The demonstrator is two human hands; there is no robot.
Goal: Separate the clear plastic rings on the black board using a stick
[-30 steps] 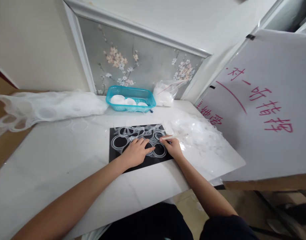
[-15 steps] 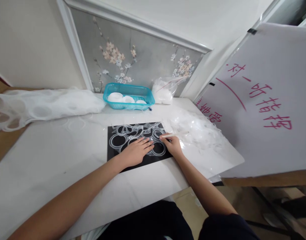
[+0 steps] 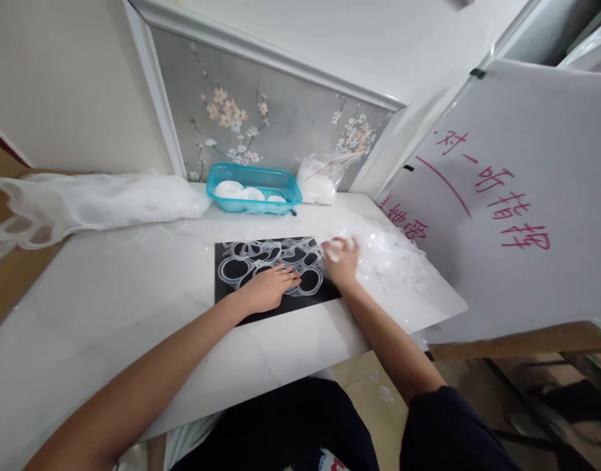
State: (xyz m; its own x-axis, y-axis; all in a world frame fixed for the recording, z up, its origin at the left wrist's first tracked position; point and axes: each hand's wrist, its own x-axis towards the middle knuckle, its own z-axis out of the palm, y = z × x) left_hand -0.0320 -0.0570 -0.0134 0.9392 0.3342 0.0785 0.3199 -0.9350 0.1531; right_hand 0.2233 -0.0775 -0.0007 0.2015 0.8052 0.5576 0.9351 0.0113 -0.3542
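A thin clear sheet with white-edged ring cut-outs [image 3: 234, 267] lies over a black mat [image 3: 300, 306] on the white table. My left hand [image 3: 268, 289] rests flat on the sheet's lower middle, fingers stretched out and holding nothing. Just past the mat's right edge, my right hand [image 3: 343, 263] is curled and smeared by motion. Something whitish shows at its fingertips, but its kind cannot be made out. Close beside that hand spreads a loose heap of clear, lacy plastic scraps [image 3: 393, 258].
A blue plastic basket [image 3: 254, 208] with several white round pieces stands at the back, beside a clear bag of white material [image 3: 321, 183]. Lacy cut-out sheeting [image 3: 133, 201] lies back left. A whiteboard with red writing [image 3: 550, 157] stands at the right.
My right hand has lifted off the sheet and shifted slightly right and away from me. The slim white tool it held no longer shows clearly. My left hand stays on the sheet.
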